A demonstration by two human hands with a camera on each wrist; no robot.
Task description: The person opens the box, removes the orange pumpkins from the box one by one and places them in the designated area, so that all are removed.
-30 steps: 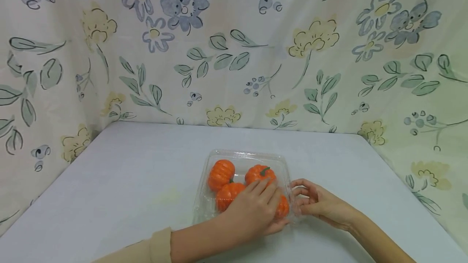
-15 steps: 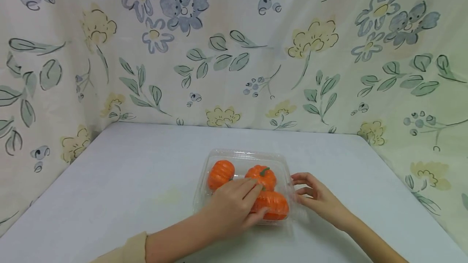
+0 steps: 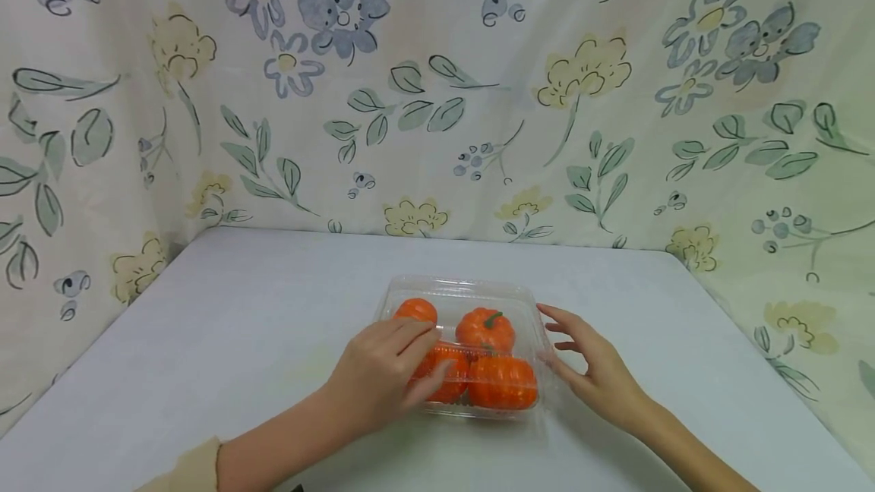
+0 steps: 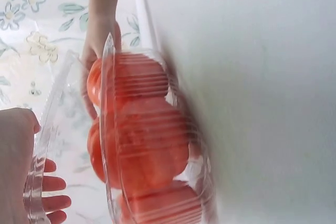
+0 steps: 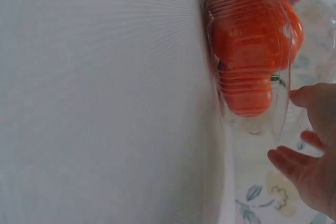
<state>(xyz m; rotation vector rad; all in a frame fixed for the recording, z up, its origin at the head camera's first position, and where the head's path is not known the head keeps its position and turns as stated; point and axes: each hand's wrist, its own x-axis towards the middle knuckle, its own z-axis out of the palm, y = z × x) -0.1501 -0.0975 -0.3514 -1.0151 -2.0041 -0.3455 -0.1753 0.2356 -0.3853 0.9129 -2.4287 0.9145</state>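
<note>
Several orange toy pumpkins (image 3: 503,383) sit in a clear plastic clamshell box (image 3: 472,414) at the middle of the table. One at the back right (image 3: 485,330) shows a green stem. My left hand (image 3: 379,370) is over the box's left side, thumb and fingers apart, hiding part of the left pumpkins. In the left wrist view, the clear lid (image 4: 47,129) stands tilted away from the base, with that hand's fingers (image 4: 53,183) right at its edge. My right hand (image 3: 598,370) is at the box's right side, fingers loosely extended, fingertips right by the plastic wall.
The box rests on a white table (image 3: 260,340). A curtain (image 3: 424,97) printed with flowers and leaves hangs behind the table and along both sides.
My left hand has moved left across the box, uncovering the right and front pumpkins and now covering part of the back-left one. My right hand's fingers have straightened and shifted slightly farther back.
</note>
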